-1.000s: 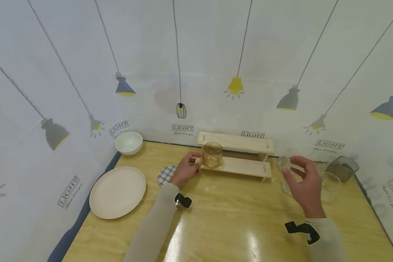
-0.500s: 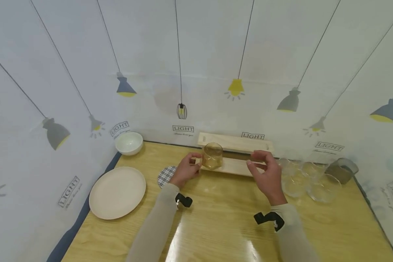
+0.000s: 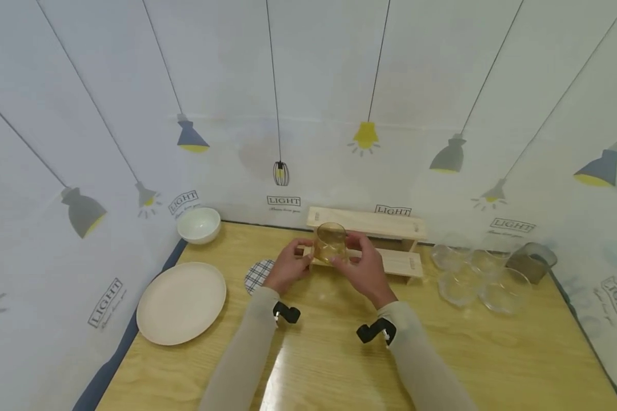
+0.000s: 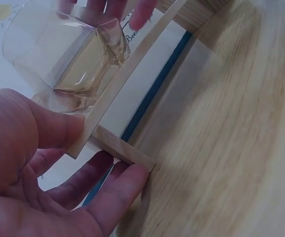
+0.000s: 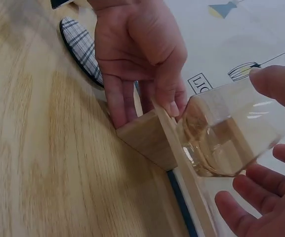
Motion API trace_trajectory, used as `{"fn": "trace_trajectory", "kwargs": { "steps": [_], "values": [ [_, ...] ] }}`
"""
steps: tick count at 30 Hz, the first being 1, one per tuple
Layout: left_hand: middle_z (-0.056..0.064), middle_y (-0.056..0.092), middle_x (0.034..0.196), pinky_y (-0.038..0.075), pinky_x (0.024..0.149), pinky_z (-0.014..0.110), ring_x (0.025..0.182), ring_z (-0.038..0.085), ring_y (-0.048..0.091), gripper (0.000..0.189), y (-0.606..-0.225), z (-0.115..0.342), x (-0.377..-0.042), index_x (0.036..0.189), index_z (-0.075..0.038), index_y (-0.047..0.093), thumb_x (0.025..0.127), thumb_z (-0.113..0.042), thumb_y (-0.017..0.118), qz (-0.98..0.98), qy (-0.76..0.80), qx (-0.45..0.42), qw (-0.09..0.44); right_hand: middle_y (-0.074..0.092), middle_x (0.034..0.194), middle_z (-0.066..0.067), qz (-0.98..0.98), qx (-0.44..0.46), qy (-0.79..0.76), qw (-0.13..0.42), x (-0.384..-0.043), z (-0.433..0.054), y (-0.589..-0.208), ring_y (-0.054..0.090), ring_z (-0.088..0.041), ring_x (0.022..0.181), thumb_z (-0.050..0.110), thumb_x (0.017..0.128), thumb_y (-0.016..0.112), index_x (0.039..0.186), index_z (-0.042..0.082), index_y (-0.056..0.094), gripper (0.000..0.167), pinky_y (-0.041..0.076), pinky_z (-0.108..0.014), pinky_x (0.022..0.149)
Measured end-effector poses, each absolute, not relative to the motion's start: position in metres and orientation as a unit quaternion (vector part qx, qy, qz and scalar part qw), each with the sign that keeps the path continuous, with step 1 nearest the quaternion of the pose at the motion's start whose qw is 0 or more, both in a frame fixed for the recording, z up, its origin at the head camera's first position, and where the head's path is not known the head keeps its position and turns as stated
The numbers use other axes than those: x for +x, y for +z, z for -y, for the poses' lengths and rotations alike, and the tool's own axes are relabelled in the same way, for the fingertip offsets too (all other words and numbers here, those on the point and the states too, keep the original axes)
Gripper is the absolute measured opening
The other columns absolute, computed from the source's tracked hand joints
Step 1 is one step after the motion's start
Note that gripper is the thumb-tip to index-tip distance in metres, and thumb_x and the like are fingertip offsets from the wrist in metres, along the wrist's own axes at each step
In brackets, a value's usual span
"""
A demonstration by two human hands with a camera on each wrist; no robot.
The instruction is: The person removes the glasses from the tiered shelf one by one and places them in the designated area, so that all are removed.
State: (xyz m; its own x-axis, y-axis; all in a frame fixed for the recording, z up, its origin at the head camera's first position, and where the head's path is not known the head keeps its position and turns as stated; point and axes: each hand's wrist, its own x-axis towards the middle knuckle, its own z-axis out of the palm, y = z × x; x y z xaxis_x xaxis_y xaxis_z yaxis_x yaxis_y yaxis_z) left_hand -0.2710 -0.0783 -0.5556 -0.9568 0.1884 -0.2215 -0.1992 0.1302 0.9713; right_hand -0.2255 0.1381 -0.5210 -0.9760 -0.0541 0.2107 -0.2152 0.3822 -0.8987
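Observation:
An amber-tinted drinking glass [image 3: 331, 244] stands on the left part of the lower tier of a two-tier wooden shelf [image 3: 402, 262]. My left hand [image 3: 287, 268] grips that tier's left end, its thumb on the board [image 4: 99, 111] and its fingers by the short leg [image 4: 125, 148] below. My right hand [image 3: 366, 271] is around the glass from the right. In the right wrist view its thumb is at the upper side of the glass [image 5: 226, 136] and its fingers are along the opposite side. The glass's far side is partly hidden.
Several clear glasses [image 3: 505, 292] and a grey mug [image 3: 532, 262] stand at the right. A plaid coaster [image 3: 259, 276] lies left of the shelf. Further left are a cream plate [image 3: 181, 303] and a white bowl [image 3: 199, 225]. A patterned wall sheet [image 3: 329, 171] rises behind.
My right hand has moved left from the clear glasses, across the shelf, to the amber glass. The left hand has stayed at the shelf's end.

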Motion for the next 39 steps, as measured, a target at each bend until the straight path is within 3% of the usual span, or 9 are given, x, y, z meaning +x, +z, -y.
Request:
{"fn": "trace_trajectory", "kwargs": {
  "steps": [8,14,17,28,34,39],
  "values": [
    [0.019,0.052,0.145,0.062,0.088,0.039,0.122,0.028,0.059,0.034,-0.555,0.077,-0.272,0.138,-0.021,0.063,0.105,-0.013,0.066,-0.740,0.658,-0.009,0.141,0.059,0.145,-0.010,0.835,0.072,0.540,0.081,-0.240,-0.124,-0.528,0.056,-0.033,0.135,0.030,0.088,0.089,0.150,0.009,0.050,0.077,0.055,-0.057,0.105],
    [0.018,0.052,0.148,0.062,0.088,0.038,0.126,0.029,0.058,0.034,-0.558,0.075,-0.273,0.137,-0.023,0.063,0.105,-0.014,0.067,-0.738,0.659,-0.008,0.143,0.055,0.151,-0.012,0.838,0.049,0.538,0.075,-0.246,-0.118,-0.535,0.054,-0.031,0.140,0.039,0.084,0.091,0.157,0.017,0.045,0.089,0.048,-0.055,0.114],
    [0.019,0.053,0.145,0.062,0.088,0.038,0.125,0.029,0.059,0.034,-0.557,0.075,-0.273,0.138,-0.023,0.063,0.105,-0.014,0.066,-0.740,0.658,-0.005,0.140,0.054,0.155,-0.012,0.835,0.044,0.544,0.070,-0.249,-0.117,-0.538,0.053,-0.031,0.142,0.041,0.084,0.091,0.157,0.020,0.044,0.089,0.044,-0.055,0.118],
    [0.015,0.057,0.143,0.061,0.087,0.038,0.126,0.029,0.061,0.033,-0.558,0.073,-0.270,0.139,-0.024,0.063,0.107,-0.016,0.064,-0.749,0.650,-0.014,0.128,0.059,0.145,-0.010,0.840,0.046,0.538,0.048,-0.238,-0.127,-0.530,0.060,-0.033,0.131,0.039,0.084,0.091,0.154,0.021,0.045,0.085,0.053,-0.054,0.107],
    [0.015,0.058,0.141,0.059,0.088,0.037,0.122,0.027,0.063,0.033,-0.560,0.075,-0.272,0.140,-0.023,0.062,0.108,-0.018,0.063,-0.744,0.656,-0.016,0.124,0.051,0.155,-0.011,0.834,0.050,0.548,0.039,-0.223,-0.138,-0.528,0.056,-0.036,0.136,0.043,0.085,0.091,0.159,0.021,0.042,0.092,0.050,-0.057,0.112],
    [0.015,0.058,0.138,0.061,0.086,0.038,0.117,0.026,0.063,0.033,-0.563,0.077,-0.272,0.139,-0.022,0.062,0.106,-0.018,0.066,-0.747,0.653,-0.005,0.124,0.052,0.153,-0.009,0.827,0.054,0.558,0.043,-0.205,-0.153,-0.525,0.057,-0.034,0.135,0.045,0.084,0.091,0.157,0.023,0.045,0.089,0.054,-0.055,0.107]
  ]
}}
